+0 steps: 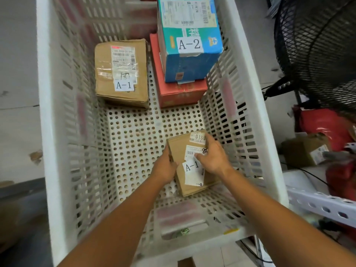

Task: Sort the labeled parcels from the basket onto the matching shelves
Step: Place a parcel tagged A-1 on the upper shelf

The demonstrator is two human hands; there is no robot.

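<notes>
At the far left we see the tall white perforated plastic basket (44,112), its slotted walls sloping down to a floor full of round holes. In its far left corner a brown cardboard parcel with a shipping slip and a white A-1 label (122,73) lies flat on the basket floor.

Nearer to us, our left hand (166,167) reaches down into the basket and curls its fingers round the left edge of a small brown cardboard parcel marked A-1 (192,170). This parcel sits low in the near right part of the basket, close to the right wall, and we cannot tell whether it is touching the floor. Our right hand (214,157) grips the same parcel from the right, the thumb lying across its barcode slip. So both hands are clamped on that one small parcel, one on each side.

In the far right corner a flat orange-red cardboard box (179,94) lies just beside the first brown parcel. On top of it a blue and teal carton labelled A-2 (189,60) stands tilted against the basket's right wall.

Outside the basket, to the right, stands a black wire-caged fan (317,54). Below it are a red plastic bag (323,122), a small brown cardboard box (302,151) and a white perforated metal shelf rail (317,204).
</notes>
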